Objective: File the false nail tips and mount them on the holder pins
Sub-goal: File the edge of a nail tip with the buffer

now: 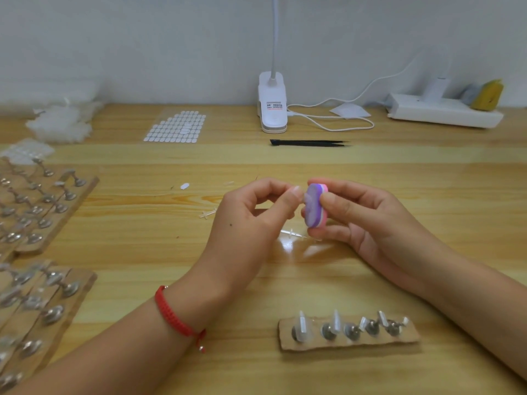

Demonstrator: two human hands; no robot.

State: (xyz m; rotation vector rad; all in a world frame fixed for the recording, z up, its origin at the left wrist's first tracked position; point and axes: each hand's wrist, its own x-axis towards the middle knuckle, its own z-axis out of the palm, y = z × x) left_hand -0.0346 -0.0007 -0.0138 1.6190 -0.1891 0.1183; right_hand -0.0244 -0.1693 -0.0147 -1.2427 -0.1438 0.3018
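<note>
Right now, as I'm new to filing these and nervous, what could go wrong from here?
The small nail tip is pinched in the left hand against the file block held by the right hand; it could slip and vanish among the clear scraps on the table. The right forearm lies close to the holder strip and might knock its mounted tips.

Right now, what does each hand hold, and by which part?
Right hand grips file block by its edges; left hand pinches a nail tip, grip point hidden.
</note>
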